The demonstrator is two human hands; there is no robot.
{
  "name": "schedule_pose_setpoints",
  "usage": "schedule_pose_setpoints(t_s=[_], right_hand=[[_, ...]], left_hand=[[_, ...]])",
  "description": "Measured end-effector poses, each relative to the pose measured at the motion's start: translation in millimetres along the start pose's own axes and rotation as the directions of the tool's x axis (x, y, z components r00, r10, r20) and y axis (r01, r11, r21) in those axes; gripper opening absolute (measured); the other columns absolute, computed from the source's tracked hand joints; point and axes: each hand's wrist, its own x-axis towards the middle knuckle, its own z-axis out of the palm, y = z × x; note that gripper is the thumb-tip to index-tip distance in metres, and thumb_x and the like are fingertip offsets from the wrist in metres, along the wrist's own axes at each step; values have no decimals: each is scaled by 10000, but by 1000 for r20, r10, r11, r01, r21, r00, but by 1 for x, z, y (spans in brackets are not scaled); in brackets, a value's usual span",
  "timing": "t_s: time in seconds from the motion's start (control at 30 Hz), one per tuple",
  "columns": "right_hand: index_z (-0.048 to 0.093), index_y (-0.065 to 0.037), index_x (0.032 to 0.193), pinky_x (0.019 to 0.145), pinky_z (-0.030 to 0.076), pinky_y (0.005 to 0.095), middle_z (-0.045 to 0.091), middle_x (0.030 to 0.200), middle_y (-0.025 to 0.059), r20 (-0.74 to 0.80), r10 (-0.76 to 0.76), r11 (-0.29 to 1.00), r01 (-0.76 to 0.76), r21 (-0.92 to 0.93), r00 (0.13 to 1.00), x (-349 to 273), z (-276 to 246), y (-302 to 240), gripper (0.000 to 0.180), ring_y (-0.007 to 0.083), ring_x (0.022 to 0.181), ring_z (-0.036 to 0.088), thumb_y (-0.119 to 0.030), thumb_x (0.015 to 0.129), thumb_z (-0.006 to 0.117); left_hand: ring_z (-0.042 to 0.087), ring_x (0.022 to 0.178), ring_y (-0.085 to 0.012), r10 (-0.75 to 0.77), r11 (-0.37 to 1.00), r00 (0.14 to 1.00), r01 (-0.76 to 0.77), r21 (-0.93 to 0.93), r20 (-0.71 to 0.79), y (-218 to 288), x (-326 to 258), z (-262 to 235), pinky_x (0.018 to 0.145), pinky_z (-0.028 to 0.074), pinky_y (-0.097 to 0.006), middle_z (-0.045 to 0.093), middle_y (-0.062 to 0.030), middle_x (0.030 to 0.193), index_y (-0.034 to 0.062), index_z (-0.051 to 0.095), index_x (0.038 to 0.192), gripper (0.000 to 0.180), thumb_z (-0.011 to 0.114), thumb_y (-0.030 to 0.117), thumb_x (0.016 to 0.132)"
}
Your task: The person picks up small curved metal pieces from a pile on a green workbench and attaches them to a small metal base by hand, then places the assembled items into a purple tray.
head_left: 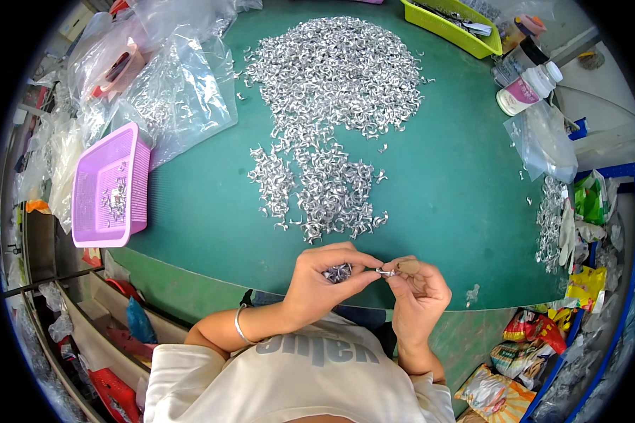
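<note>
Both my hands meet over the near edge of the green table (pixel 212 225). My left hand (pixel 326 278) cups several small silver curved metal pieces (pixel 337 272) in its palm. Its thumb and forefinger pinch one more curved metal piece (pixel 385 273). My right hand (pixel 418 290) closes on the same piece from the other side, and a brown tan pad or wrap (pixel 408 267) shows at its fingertips. Beyond my hands lies a small heap of like pieces (pixel 335 190), joined to a much larger pile (pixel 339 70) farther back.
A purple basket (pixel 138 204) holding a few pieces stands at the left, beside clear plastic bags (pixel 197 92). At the far right are a green tray (pixel 441 25) and a white bottle (pixel 529 88). More metal pieces (pixel 549 222) lie along the right edge. Packets (pixel 497 395) sit below.
</note>
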Motion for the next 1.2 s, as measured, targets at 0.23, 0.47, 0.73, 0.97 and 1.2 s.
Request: schedule_pose_setpoints(t_s=[0.23, 0.47, 0.73, 0.97, 1.2], right_hand=[[531, 77, 904, 705, 469, 292, 600, 893, 197, 4, -100, 994, 100, -55, 995, 1, 4, -1, 242, 207, 811, 568, 173, 695, 605], [531, 77, 899, 707, 470, 292, 598, 898, 196, -10, -91, 995, 91, -31, 996, 1, 3, -1, 241, 201, 801, 565, 178, 692, 604], [526, 77, 889, 724, 480, 293, 600, 878, 193, -23, -65, 998, 65, 6, 998, 0, 4, -4, 231, 194, 794, 566, 178, 696, 601], [525, 76, 888, 723, 482, 296, 599, 883, 196, -18, -59, 998, 60, 12, 998, 0, 5, -5, 222, 198, 803, 569, 177, 703, 594], [521, 78, 900, 727, 481, 304, 596, 894, 200, 0, -95, 995, 95, -30, 996, -1, 7, -9, 220, 206, 814, 567, 174, 713, 586]], left_hand=[[510, 675, -68, -165, 977, 986, 168, -133, 35, 4, 0, 0, 598, 406, -211, 605, -39, 734, -5, 659, 867, 121, 648, 17, 748], [500, 695, -42, -342, 881, 933, 361, -306, 115, 7, -1, -2, 601, 404, -186, 620, -23, 779, -19, 651, 853, 99, 633, 47, 781], [469, 649, -17, -351, 846, 925, 379, -374, 142, 8, -1, -2, 546, 374, -163, 604, 1, 758, -12, 649, 848, 96, 637, 63, 789], [430, 599, -5, -368, 823, 917, 398, -406, 153, 11, -2, -2, 502, 328, -153, 569, 26, 714, -5, 649, 851, 94, 640, 67, 791], [421, 574, -27, -283, 880, 953, 302, -366, 107, 12, -1, 0, 490, 313, -182, 548, -10, 700, -24, 631, 822, 66, 631, -14, 758]])
